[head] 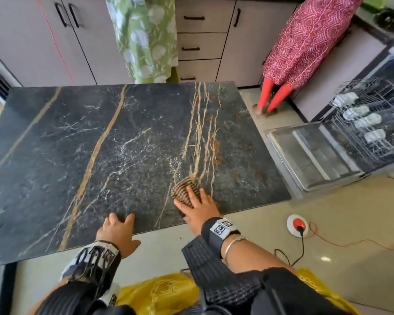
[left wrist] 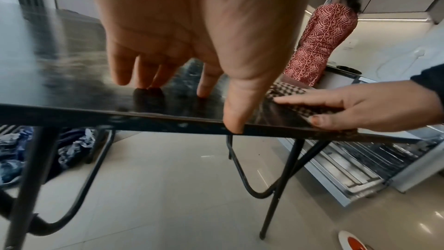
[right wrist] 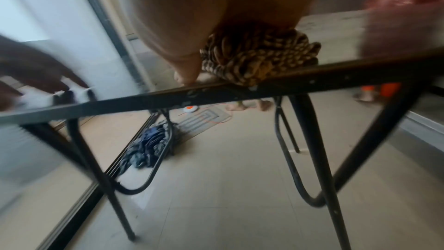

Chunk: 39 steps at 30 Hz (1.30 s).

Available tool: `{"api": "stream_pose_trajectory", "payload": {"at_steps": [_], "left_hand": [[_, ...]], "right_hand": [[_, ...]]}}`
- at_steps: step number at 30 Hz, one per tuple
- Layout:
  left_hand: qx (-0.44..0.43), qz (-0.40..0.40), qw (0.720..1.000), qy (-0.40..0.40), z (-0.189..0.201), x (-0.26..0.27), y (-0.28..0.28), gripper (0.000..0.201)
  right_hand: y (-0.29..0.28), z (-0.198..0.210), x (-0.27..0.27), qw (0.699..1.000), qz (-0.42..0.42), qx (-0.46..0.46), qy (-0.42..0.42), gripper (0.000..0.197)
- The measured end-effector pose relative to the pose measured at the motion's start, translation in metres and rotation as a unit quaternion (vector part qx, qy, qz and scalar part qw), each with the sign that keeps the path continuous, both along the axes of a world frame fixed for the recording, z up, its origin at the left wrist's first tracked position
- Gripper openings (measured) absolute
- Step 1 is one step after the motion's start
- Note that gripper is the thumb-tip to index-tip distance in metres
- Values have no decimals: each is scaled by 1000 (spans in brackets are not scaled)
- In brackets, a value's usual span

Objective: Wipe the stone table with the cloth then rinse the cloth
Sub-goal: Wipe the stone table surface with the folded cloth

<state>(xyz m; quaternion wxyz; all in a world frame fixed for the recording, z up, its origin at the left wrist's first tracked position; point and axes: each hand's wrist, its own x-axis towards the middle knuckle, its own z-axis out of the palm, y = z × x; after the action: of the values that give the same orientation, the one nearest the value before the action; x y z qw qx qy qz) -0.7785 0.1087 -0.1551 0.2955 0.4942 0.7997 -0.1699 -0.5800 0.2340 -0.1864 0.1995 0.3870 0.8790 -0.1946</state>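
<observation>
The stone table is a dark slab with gold veins on black folding legs. A brown checked cloth lies bunched near its front right edge. My right hand lies flat on the cloth with straight fingers, pressing it onto the slab; the cloth shows under those fingers in the left wrist view, and bunched under the palm as cloth in the right wrist view. My left hand rests on the front edge, fingertips on the top and thumb on the rim.
An open dishwasher with a lowered door stands right of the table. Two people stand beyond the far edge, one in green, one in red. A white-and-orange floor socket with cords lies at the right. Crumpled blue fabric lies under the table.
</observation>
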Motion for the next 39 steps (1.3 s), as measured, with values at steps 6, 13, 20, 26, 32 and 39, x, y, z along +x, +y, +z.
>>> {"api": "stream_pose_trajectory", "payload": {"at_steps": [6, 13, 20, 26, 32, 39], "left_hand": [[20, -61, 997, -47, -7, 47, 36, 82], [-43, -63, 997, 0, -9, 67, 48, 94], [-71, -49, 995, 43, -13, 85, 57, 97], [-61, -33, 996, 65, -17, 94, 50, 99], [-83, -15, 995, 51, -12, 100, 53, 105], [-124, -59, 989, 55, -3, 93, 58, 107]], "right_hand": [[29, 2, 51, 1000, -7, 15, 27, 79], [71, 1, 128, 994, -101, 32, 7, 69], [51, -5, 57, 991, 133, 23, 20, 70], [81, -8, 50, 998, 54, 25, 34, 57], [116, -11, 87, 993, -73, 91, 23, 56], [145, -12, 41, 984, -171, 34, 25, 75]]}}
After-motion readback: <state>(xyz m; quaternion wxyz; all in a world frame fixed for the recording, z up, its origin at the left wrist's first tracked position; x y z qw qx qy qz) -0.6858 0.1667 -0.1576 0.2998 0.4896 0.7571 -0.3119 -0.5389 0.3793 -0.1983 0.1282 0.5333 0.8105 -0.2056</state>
